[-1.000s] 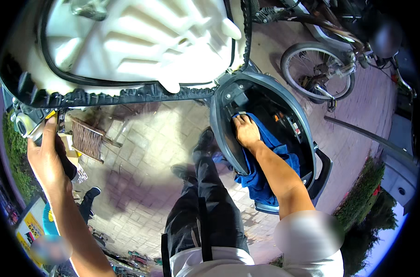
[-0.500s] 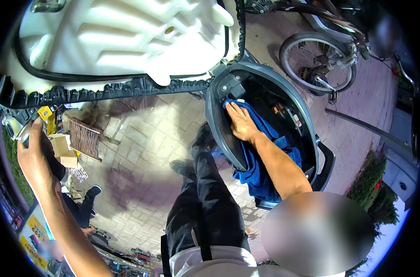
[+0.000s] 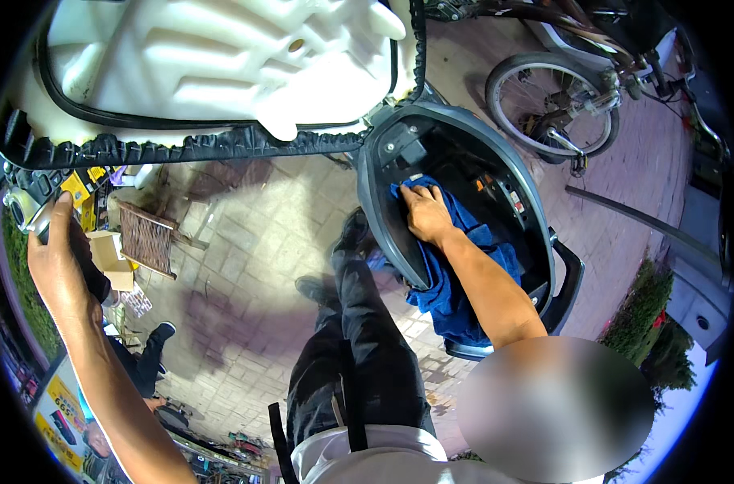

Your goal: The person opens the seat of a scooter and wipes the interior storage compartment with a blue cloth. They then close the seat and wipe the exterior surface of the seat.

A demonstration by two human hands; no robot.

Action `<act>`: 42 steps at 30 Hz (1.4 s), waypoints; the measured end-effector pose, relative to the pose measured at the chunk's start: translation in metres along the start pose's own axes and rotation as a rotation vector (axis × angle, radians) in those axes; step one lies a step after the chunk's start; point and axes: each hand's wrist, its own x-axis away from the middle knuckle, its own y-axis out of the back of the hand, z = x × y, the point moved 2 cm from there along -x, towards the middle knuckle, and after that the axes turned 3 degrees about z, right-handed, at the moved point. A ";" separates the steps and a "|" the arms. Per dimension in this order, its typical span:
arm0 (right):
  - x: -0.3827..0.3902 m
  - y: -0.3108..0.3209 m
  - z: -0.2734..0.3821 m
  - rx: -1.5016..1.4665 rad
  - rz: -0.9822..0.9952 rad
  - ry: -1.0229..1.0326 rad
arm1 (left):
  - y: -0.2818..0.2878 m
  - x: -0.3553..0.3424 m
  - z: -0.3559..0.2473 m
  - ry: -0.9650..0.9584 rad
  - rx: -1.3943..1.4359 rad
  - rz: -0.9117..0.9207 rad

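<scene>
A blue cloth (image 3: 458, 316) lies bunched in the dark storage compartment (image 3: 372, 210) of a scooter and hangs over its near edge. My right hand (image 3: 428, 216) grips the cloth near its far end, fingers bent into the fabric. Hinged up beyond the compartment is the scooter seat (image 3: 318, 64), its pale moulded underside toward me. At the far left my left hand (image 3: 60, 270) wraps round a black handlebar grip (image 3: 95, 278), which it mostly hides. Its thumb side lies by a silvery part of the handlebar.
A bicycle wheel (image 3: 554, 109) stands beyond the compartment at the right. A woven folding stool (image 3: 147, 240) and an open cardboard box (image 3: 108, 256) are on the paving at the left. Another person's leg (image 3: 153, 351) shows below them. A black rear rail (image 3: 571, 278) juts from the scooter.
My right hand has drawn slightly back and its fingers, flat before, now bend into the cloth. My left hand keeps its hold on the grip.
</scene>
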 end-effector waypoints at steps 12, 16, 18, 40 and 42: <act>-0.008 0.007 0.004 0.100 0.091 0.010 | 0.005 -0.007 0.007 0.036 -0.004 0.020; -0.002 -0.008 -0.025 -0.139 -0.420 0.161 | 0.000 -0.001 -0.001 0.023 0.028 0.013; -0.005 -0.006 -0.016 -0.004 -0.572 -0.113 | 0.003 -0.003 0.008 0.057 0.064 0.004; 0.004 -0.015 -0.023 -0.237 0.161 0.138 | 0.007 -0.001 0.008 0.042 0.050 0.032; 0.003 -0.016 -0.012 -0.608 0.062 -0.059 | 0.002 0.005 0.004 0.045 -0.007 -0.006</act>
